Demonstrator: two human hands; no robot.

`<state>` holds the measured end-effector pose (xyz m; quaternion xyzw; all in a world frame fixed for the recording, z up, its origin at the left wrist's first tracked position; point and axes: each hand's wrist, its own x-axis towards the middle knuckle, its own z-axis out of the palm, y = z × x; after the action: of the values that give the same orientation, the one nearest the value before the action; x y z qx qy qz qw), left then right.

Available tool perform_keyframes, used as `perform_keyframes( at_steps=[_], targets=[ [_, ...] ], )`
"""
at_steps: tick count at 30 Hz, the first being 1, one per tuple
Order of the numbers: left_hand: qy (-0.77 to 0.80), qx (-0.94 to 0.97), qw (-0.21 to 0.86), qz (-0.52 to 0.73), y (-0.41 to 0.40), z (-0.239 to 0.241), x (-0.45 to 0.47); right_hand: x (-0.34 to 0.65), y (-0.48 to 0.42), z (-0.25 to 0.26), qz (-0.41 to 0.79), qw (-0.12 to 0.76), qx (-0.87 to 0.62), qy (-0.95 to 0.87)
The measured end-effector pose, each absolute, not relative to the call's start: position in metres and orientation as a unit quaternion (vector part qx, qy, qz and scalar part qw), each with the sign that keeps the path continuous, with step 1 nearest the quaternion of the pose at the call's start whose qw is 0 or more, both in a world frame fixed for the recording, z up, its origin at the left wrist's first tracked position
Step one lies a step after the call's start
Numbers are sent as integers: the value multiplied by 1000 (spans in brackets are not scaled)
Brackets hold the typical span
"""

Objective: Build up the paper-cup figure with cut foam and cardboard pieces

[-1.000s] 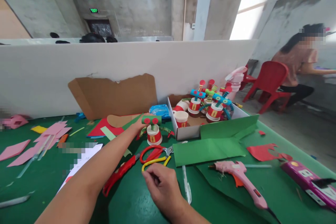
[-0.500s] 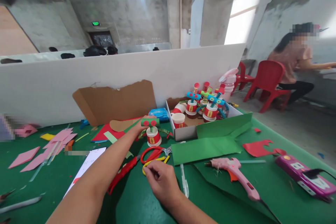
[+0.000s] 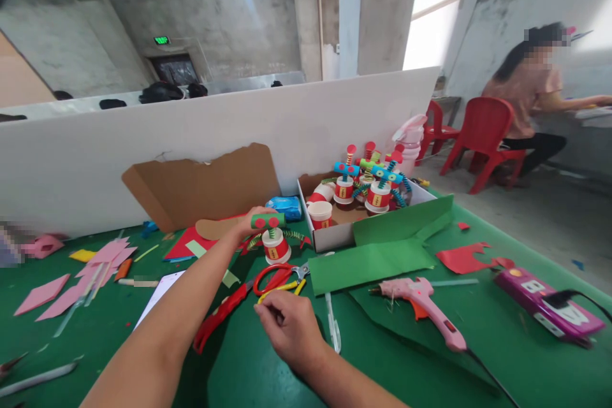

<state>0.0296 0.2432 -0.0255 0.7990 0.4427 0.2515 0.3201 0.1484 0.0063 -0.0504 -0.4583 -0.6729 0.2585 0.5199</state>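
Green tabletop (image 3: pixel 234 363) meets a white partition (image 3: pixel 306 115), and near its middle a paper-cup figure (image 3: pixel 275 246) stands upright, its green tube head (image 3: pixel 266 220) lying crosswise. At the tube's left end is the left hand (image 3: pixel 245 224), the nearer one, its fingers too hidden to tell their grip; the right hand (image 3: pixel 294 325), curled in a loose fist, sits beside scissors (image 3: pixel 300 272) just before the figure, with a white box (image 3: pixel 332 241) close on the right and bare tabletop on the near side
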Motion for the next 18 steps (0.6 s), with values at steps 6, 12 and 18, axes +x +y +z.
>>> perform_keyframes(
  at_steps=[6,12,18],
  targets=[
    [541,750,192,328,219,9,-18,151,12,-53,277,526,-457,-661],
    [560,590,262,519,141,10,-31,162,31,-56,378,586,-442,-564],
    [508,739,280,344,52,-5,36,171,40,-44,588,606,-350,-406]
  ],
)
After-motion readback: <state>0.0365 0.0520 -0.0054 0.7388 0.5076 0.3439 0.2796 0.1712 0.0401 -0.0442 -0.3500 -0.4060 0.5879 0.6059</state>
